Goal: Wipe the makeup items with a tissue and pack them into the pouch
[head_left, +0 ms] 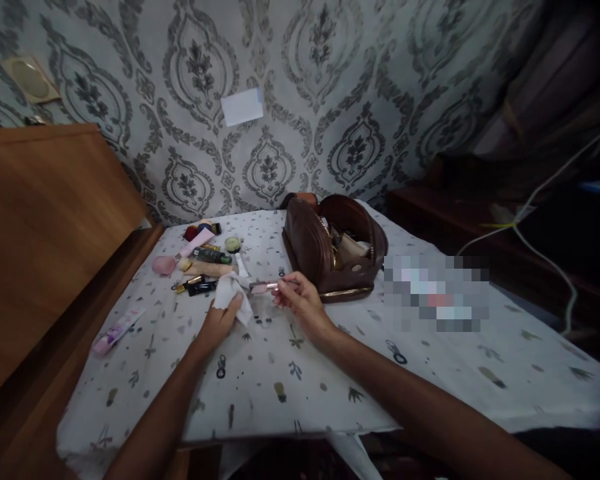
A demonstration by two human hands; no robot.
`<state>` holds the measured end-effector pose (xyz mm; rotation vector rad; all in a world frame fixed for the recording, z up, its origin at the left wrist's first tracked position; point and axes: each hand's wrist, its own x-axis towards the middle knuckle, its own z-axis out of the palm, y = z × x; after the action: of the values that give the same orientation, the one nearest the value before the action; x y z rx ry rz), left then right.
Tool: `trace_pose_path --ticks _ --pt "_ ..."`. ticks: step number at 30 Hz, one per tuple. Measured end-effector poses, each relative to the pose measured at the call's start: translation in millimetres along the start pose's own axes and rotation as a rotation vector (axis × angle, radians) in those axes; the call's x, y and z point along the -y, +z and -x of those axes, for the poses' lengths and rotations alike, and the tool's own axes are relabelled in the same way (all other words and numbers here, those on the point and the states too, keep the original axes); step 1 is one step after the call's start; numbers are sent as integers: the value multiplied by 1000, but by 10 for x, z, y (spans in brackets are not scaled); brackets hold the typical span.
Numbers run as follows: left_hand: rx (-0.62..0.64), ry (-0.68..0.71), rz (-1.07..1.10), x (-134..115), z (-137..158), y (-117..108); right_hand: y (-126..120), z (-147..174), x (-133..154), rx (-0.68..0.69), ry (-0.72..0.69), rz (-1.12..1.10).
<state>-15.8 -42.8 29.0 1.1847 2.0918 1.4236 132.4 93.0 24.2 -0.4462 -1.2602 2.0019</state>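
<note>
My left hand is closed on a crumpled white tissue over the middle of the table. Pinched between the fingers of my right hand is a slim pink cosmetic tube, its exact kind too small to make out. The tube's left end points at the tissue; whether they touch I cannot tell. Just behind my right hand stands an open brown toiletry bag with a gold zip and several items inside. Cosmetics lie beyond my left hand, among them a dark green tube and a black tube.
A patterned white cloth covers the table. At its left lie a pink and purple tube and a pink bottle; a small round jar is farther back. A wooden cabinet borders the left, and a white cable hangs at right.
</note>
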Motion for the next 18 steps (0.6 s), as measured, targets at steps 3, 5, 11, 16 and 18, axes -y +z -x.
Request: trace_pose_path --ticks 3,5,11,16,18 --pt "-26 23 37 13 -12 52 -13 -9 -22 38 64 -68" --pt "-21 32 59 -16 -17 85 -5 -6 -39 58 94 -85" --pt "66 15 145 -59 -7 151 33 -8 -114 52 132 -137" --pt "148 -20 209 -54 29 209 43 35 -156 151 186 -171" --pt "152 -31 214 -63 36 219 36 65 -154 179 206 -169"
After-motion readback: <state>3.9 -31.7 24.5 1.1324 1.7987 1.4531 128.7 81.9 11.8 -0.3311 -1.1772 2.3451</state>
